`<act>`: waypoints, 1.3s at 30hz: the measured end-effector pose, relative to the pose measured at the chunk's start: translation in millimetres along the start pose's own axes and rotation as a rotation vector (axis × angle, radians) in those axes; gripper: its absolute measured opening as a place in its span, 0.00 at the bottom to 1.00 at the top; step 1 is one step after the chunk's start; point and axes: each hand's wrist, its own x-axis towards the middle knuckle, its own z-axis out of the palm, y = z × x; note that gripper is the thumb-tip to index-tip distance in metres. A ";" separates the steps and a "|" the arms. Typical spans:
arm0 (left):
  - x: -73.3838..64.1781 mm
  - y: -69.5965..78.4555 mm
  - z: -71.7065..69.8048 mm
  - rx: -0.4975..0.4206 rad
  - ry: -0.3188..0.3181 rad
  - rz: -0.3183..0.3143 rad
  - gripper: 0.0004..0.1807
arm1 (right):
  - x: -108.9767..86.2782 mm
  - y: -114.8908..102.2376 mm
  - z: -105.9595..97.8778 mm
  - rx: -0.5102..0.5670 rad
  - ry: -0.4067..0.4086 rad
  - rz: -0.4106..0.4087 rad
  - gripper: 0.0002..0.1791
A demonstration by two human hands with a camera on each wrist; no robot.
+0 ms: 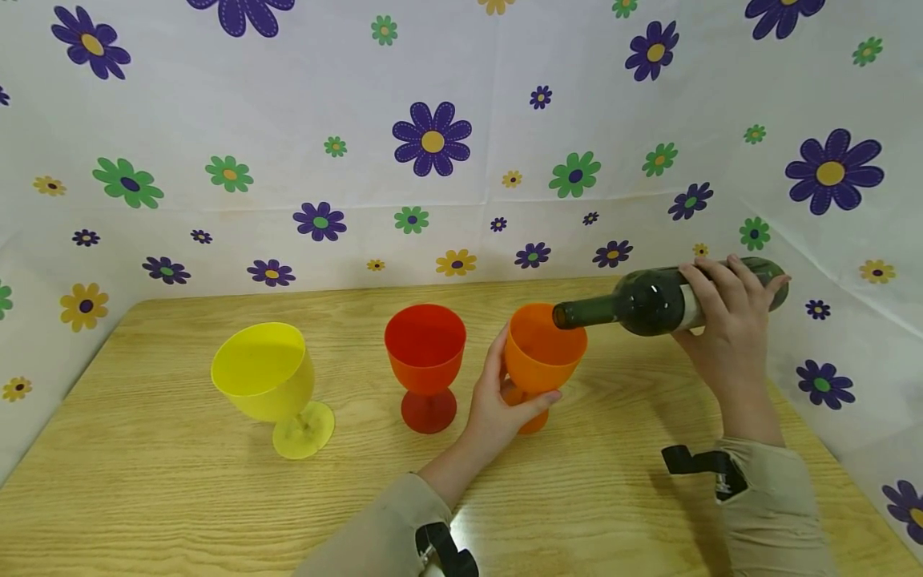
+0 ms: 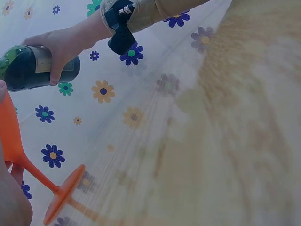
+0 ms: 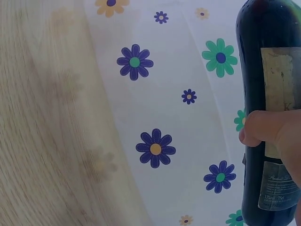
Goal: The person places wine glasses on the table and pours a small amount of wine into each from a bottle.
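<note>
A dark green wine bottle (image 1: 649, 303) lies tilted nearly level in the air, gripped round its label by my right hand (image 1: 731, 328). Its open mouth overlaps the orange goblet (image 1: 544, 361) at the rim in the head view. My left hand (image 1: 501, 405) holds that goblet below the bowl, thumb across the front. In the left wrist view the goblet's foot (image 2: 66, 193) shows, with the bottle (image 2: 40, 68) above. The right wrist view shows the bottle's pale labels (image 3: 282, 84) and my thumb (image 3: 263, 127) pressed on the glass. No liquid shows at the mouth.
A red goblet (image 1: 425, 353) stands just left of the orange one. Farther left is a yellow goblet (image 1: 263, 377), leaning in view. The wooden table (image 1: 180, 497) meets a white cloth (image 1: 288, 120) printed with flowers at the back and sides.
</note>
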 end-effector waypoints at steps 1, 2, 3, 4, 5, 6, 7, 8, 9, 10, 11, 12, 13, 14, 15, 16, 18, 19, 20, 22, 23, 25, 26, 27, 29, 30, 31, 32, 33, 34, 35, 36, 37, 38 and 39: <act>0.0 0.4 0.0 0.000 0.001 -0.001 0.49 | 0.5 -0.7 -0.1 0.001 0.002 -0.002 0.48; 0.0 0.5 0.0 0.000 0.001 -0.003 0.49 | 1.2 -1.6 -0.2 0.000 0.005 -0.004 0.48; 0.0 0.7 -0.1 0.001 0.001 -0.002 0.49 | 1.9 -2.2 -0.2 -0.002 0.010 -0.008 0.48; 0.0 0.8 -0.1 0.002 0.001 -0.003 0.49 | 2.6 -2.8 -0.3 -0.004 0.018 -0.011 0.48; 0.1 0.9 -0.1 0.003 0.001 -0.003 0.49 | 3.2 -3.4 -0.5 -0.009 0.023 -0.014 0.48; 0.2 1.1 0.0 0.002 0.001 -0.006 0.49 | 3.8 -3.9 -0.7 -0.014 0.028 -0.015 0.48; 0.3 0.7 -0.1 0.001 0.000 -0.005 0.49 | 4.4 -4.3 -0.9 -0.017 0.032 -0.016 0.48; 0.3 0.7 -0.1 0.001 0.000 -0.004 0.49 | 4.8 -4.7 -1.2 -0.020 0.035 -0.016 0.48; 0.3 0.8 -0.2 0.001 0.000 -0.004 0.49 | 4.9 -5.0 -1.4 -0.023 0.036 -0.015 0.48; 0.3 0.9 -0.2 0.001 0.000 -0.004 0.49 | 5.1 -5.2 -1.8 -0.023 0.038 -0.013 0.48; 0.3 0.7 -0.2 -0.001 0.000 -0.003 0.49 | 5.1 -5.3 -2.3 -0.026 0.036 -0.012 0.48; 0.3 0.8 -0.2 0.001 0.000 0.000 0.49 | 5.2 -5.4 -2.5 -0.026 0.037 -0.011 0.48; 0.3 0.6 -0.2 0.000 0.001 0.002 0.49 | 5.3 -5.3 -2.7 -0.026 0.037 -0.010 0.48; 0.3 0.5 -0.2 0.002 0.000 0.002 0.49 | 5.4 -5.3 -2.9 -0.029 0.038 -0.010 0.48; 0.3 0.3 -0.2 0.001 0.000 0.003 0.49 | 5.6 -5.3 -3.0 -0.031 0.039 -0.010 0.48; 0.3 0.2 -0.2 0.001 0.000 0.003 0.49 | 5.9 -5.2 -3.0 -0.034 0.042 -0.011 0.48; 0.3 0.4 -0.2 0.001 0.000 0.005 0.49 | 6.4 -5.6 -2.9 -0.040 0.047 -0.011 0.48; 0.4 0.3 -0.3 0.000 0.000 0.003 0.49 | 6.6 -5.8 -2.8 -0.042 0.052 -0.012 0.47; 0.5 0.5 -0.2 0.002 0.000 0.004 0.49 | 6.9 -6.1 -2.7 -0.042 0.059 -0.013 0.47; 0.6 0.9 -0.2 0.001 0.000 0.000 0.49 | 7.4 -6.7 -2.5 -0.042 0.072 -0.014 0.46; 0.7 1.1 -0.2 0.003 0.001 0.000 0.49 | 7.7 -7.0 -2.7 -0.042 0.077 -0.014 0.46; 0.9 1.0 -0.3 0.007 0.001 -0.005 0.49 | 8.4 -7.8 -3.0 -0.039 0.092 -0.014 0.45; 0.9 1.1 -0.2 0.007 0.002 -0.008 0.49 | 8.8 -8.2 -3.3 -0.041 0.095 -0.013 0.44; 1.0 1.0 -0.3 0.007 0.002 -0.011 0.49 | 9.2 -8.6 -3.6 -0.044 0.098 -0.013 0.44; 1.0 1.0 -0.2 0.010 0.003 -0.017 0.49 | 9.9 -9.7 -4.6 -0.050 0.104 -0.014 0.43; 1.0 0.7 -0.2 0.009 0.003 -0.019 0.49 | 10.2 -10.3 -5.0 -0.052 0.106 -0.015 0.43; 1.0 0.7 -0.1 0.009 0.003 -0.022 0.49 | 10.6 -11.0 -5.5 -0.056 0.107 -0.015 0.43; 1.1 0.8 -0.1 0.008 0.004 -0.025 0.49 | 10.9 -11.6 -5.9 -0.058 0.108 -0.016 0.43; 1.1 0.9 -0.1 0.009 0.004 -0.027 0.49 | 11.2 -12.4 -6.3 -0.060 0.110 -0.016 0.43; 1.0 1.1 -0.2 0.011 0.004 -0.030 0.49 | 11.6 -13.1 -6.6 -0.060 0.111 -0.017 0.44; 1.0 1.4 -0.2 0.013 0.004 -0.032 0.49 | 12.0 -13.8 -6.9 -0.060 0.115 -0.016 0.44; 1.0 1.7 -0.3 0.017 0.004 -0.034 0.49 | 12.4 -14.4 -7.2 -0.060 0.119 -0.017 0.43; 1.1 2.1 -0.4 0.021 0.004 -0.036 0.49 | 12.9 -15.1 -7.2 -0.060 0.124 -0.017 0.43; 1.2 2.3 -0.5 0.024 0.004 -0.036 0.49 | 13.3 -15.5 -7.4 -0.062 0.126 -0.017 0.43; 1.2 2.6 -0.6 0.027 0.003 -0.035 0.49 | 13.7 -15.8 -7.6 -0.063 0.128 -0.018 0.43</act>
